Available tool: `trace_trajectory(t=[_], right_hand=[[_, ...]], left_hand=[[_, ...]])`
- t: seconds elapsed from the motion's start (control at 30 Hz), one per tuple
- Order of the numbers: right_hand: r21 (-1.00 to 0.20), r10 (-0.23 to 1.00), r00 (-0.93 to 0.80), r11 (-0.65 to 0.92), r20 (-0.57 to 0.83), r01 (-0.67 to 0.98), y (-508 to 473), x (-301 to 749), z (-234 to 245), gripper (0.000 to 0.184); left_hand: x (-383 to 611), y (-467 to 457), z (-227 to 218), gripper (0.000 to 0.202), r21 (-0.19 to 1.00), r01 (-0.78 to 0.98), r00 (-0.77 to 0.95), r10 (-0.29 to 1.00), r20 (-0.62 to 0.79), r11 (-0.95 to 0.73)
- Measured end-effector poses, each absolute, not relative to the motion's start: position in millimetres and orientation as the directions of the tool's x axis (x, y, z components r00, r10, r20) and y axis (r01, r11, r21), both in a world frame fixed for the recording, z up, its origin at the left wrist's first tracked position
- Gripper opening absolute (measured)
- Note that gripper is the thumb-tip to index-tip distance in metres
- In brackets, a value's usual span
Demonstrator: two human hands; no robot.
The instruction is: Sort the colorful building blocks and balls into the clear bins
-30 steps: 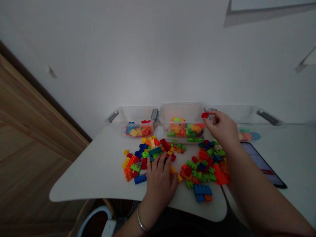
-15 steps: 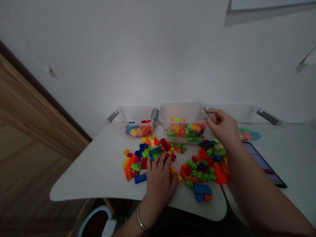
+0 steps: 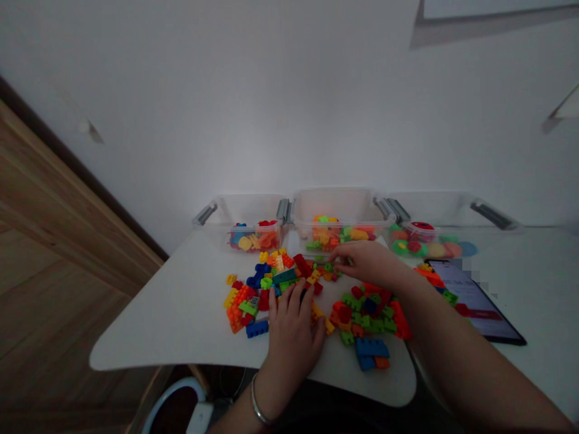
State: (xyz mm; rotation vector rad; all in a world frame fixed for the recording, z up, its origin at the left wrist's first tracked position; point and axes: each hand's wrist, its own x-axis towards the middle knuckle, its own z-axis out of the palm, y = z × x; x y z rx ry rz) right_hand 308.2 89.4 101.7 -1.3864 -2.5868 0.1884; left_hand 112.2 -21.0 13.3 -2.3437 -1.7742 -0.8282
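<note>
My left hand lies palm down with fingers stretched over the left heap of toy building bricks; what is under the palm is hidden. My right hand hovers low over the table, thumb and fingers bent but apart, with nothing visible between them. Close to its fingertips are small green pieces and a red brick. A second heap of bricks, mostly green, red and orange, lies below my right forearm, which covers part of it. Blue bricks sit at its front.
Three clear plastic boxes stand along the wall: a left box, a middle box and a right box, each with coloured pieces inside. A tablet lies at the right, partly behind my forearm. The white table's front edge is curved.
My right hand has moved left and down from beside the middle and right boxes to the small green pieces. Round pieces in the right box are now uncovered. My left hand stays put.
</note>
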Motion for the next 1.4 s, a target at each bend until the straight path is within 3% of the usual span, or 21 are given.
trace_trajectory(t=[0.1,0.23,0.6,0.87,0.97,1.13,1.27,1.4], right_hand=[[-0.086,0.859,-0.511,0.506,-0.044,0.858,90,299,93,0.021],[-0.001,0.884,-0.463,0.464,-0.071,0.886,90,294,87,0.026],[-0.018,0.884,-0.458,0.459,-0.097,0.888,96,296,76,0.030],[-0.041,0.873,-0.476,0.474,-0.104,0.879,95,295,75,0.020],[-0.079,0.873,-0.485,0.481,-0.052,0.873,95,298,79,0.019],[-0.279,0.814,-0.576,0.571,0.073,0.772,94,308,96,0.013],[-0.394,0.721,-0.600,0.693,0.347,0.604,90,317,111,0.010],[-0.369,0.658,-0.403,0.718,0.636,0.590,85,326,121,0.014]], left_hand=[[112,-21,13,0.046,0.265,0.910,0.174,0.873,0.455,-0.319],[112,-21,14,0.047,0.274,0.906,0.176,0.876,0.449,-0.322],[113,-21,14,0.047,0.261,0.913,0.174,0.877,0.448,-0.314],[113,-21,15,0.045,0.263,0.911,0.174,0.875,0.451,-0.317],[113,-21,15,0.045,0.261,0.912,0.176,0.876,0.448,-0.317],[113,-21,15,0.045,0.264,0.912,0.172,0.877,0.448,-0.314],[113,-21,15,0.045,0.259,0.912,0.175,0.872,0.456,-0.318],[113,-21,15,0.045,0.243,0.915,0.181,0.867,0.463,-0.321]])
